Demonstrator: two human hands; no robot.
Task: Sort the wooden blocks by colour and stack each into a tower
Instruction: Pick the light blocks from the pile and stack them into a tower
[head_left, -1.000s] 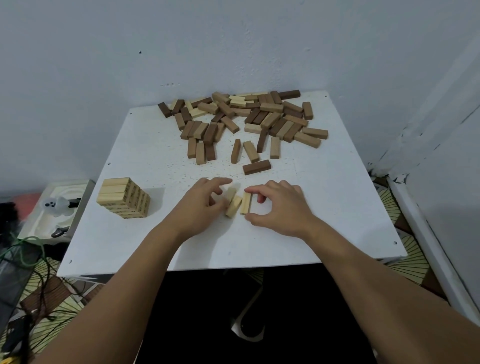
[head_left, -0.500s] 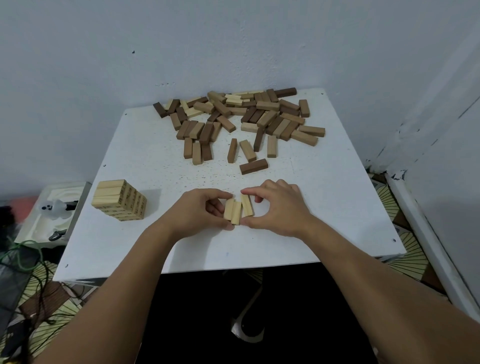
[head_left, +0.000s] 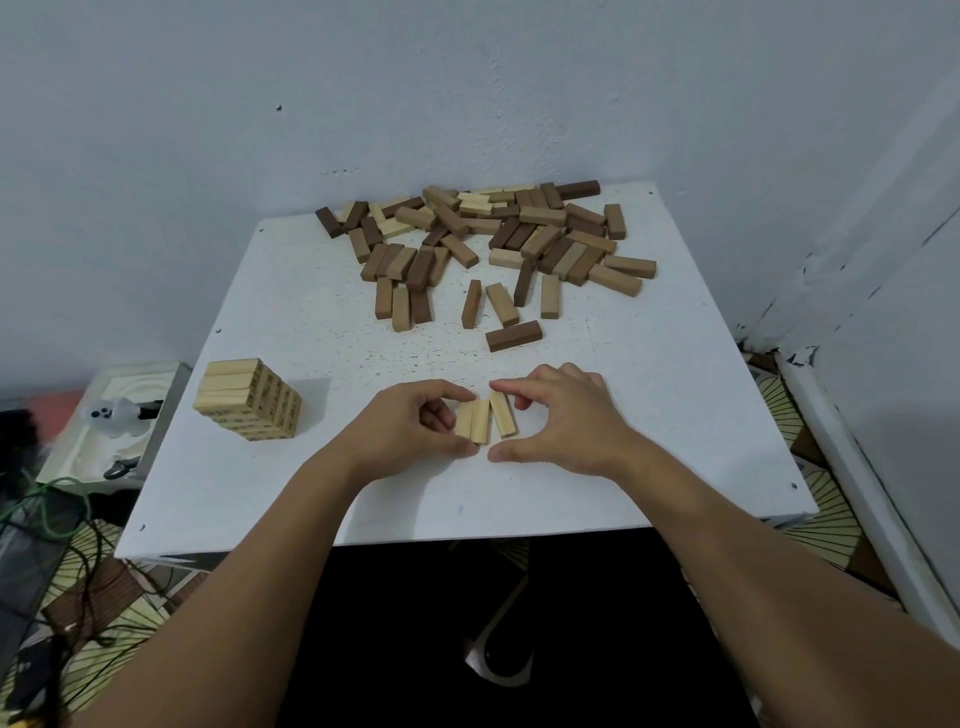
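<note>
Pale rectangular wooden blocks (head_left: 485, 421), left hand (head_left: 410, 428) and right hand (head_left: 563, 421) pinching them together, matte white table (head_left: 311, 322)

No text, label, brand, number or sign can be read anywhere in the head view. The short tower of pale wooden blocks (head_left: 249, 399) at the left of the white square table (head_left: 675, 415) carries dark printed marks on the block sides that face right, one mark to each block, but they are too small and blurred to make out as letters or figures. The loose light, mid-brown and dark-brown wooden blocks (head_left: 488, 244) heaped at the far edge of the table show plain faces only.
</note>
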